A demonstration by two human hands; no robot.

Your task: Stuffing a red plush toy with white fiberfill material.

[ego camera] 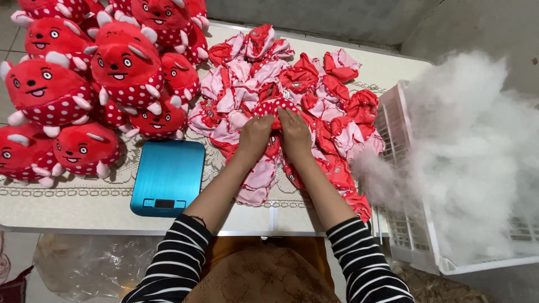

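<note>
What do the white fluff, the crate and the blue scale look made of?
White fluff: loose fibre stuffing, wispy, likely polyester. Crate: white moulded plastic, slotted walls. Blue scale: smooth brushed-looking top, probably metal or coated glass; cannot tell which.

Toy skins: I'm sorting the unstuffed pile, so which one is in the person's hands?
The polka-dot skin at the pile's centre, the one showing red with white dots. The left hand and right hand grip it together; the other skins lie loose, showing pink lining.
</note>
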